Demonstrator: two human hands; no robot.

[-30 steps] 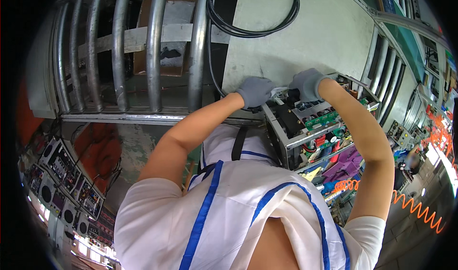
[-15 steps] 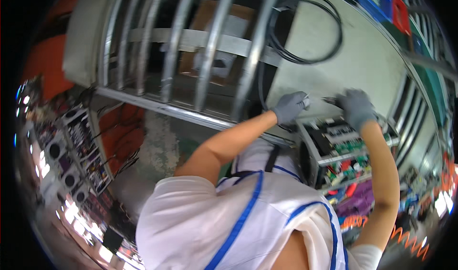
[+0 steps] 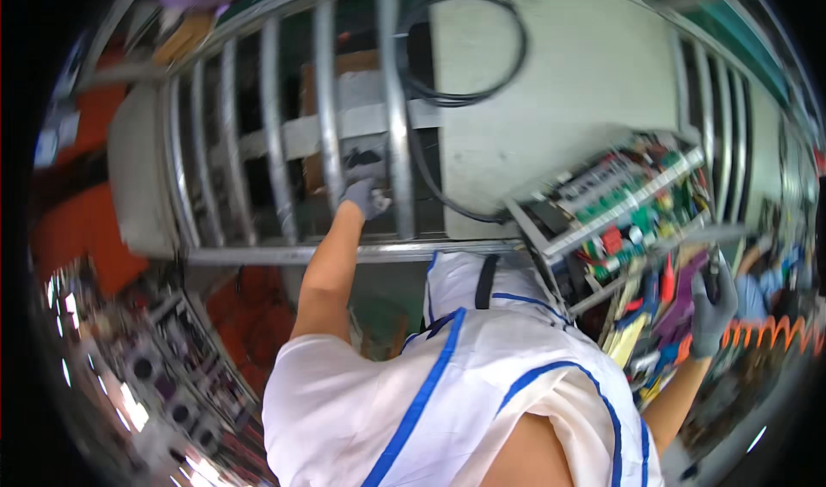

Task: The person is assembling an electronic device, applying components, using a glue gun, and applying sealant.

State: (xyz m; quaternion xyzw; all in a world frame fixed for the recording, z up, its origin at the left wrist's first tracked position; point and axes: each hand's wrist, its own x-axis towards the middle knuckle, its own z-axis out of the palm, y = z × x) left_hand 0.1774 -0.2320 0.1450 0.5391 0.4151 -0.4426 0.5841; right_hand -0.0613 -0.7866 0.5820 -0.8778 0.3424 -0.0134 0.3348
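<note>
My left hand (image 3: pixel 366 199), in a grey glove, is over the metal rollers (image 3: pixel 327 108) with its fingers curled. A small pale patch shows at its fingertips, too blurred to name. Far to the right, my right hand (image 3: pixel 716 311), also gloved in grey, is closed around a dark hand tool (image 3: pixel 712 279) whose kind I cannot make out. It is beside a tray of hand tools and purple cloth (image 3: pixel 684 293). Between my hands stands an open metal-framed unit (image 3: pixel 615 203) with green circuit boards and coloured parts inside.
A coiled black cable (image 3: pixel 516 61) lies on the pale board (image 3: pixel 576 74), its end running to the unit. A front rail (image 3: pixel 344 252) borders the rollers. An orange spiral hose (image 3: pixel 774 334) hangs at right. Rack equipment (image 3: pixel 185 358) stands at lower left.
My hands have moved apart: the left went left over the rollers, the right came down and right to the tool tray with the dark tool. The view has turned.
</note>
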